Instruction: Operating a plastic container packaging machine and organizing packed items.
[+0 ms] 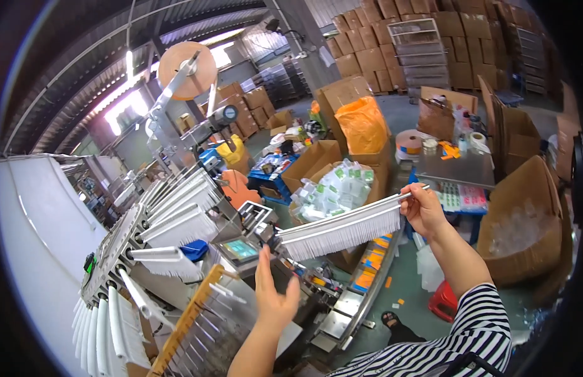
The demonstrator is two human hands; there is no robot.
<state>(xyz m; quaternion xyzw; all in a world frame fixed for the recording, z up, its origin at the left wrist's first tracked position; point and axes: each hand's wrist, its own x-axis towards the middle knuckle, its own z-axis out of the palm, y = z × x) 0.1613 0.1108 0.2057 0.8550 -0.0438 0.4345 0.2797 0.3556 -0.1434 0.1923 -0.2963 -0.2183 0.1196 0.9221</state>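
Note:
My right hand point(423, 210) is closed around the end of a thin metal rod. Along this rod hangs a dense row of thin white strips point(341, 234), like a fringe, stretching leftward and slightly down. Beneath its far left end, my left hand point(274, 298) is held up with fingers stretched and thumb apart, holding nothing; it seems clear of the strips. To the left is a machine carousel point(125, 248) with similar white-fringed bars point(166, 264) fanning outward. A wooden rack point(188, 314) with metal rods stands left of my left forearm.
A screen panel point(239, 249) and a conveyor point(370, 270) with orange labels lie beyond my hands. Behind stands a carton of clear packs point(335, 191). At right are an open carton point(523, 226), a metal-topped table point(458, 166) and a red plastic item point(443, 303) on the floor.

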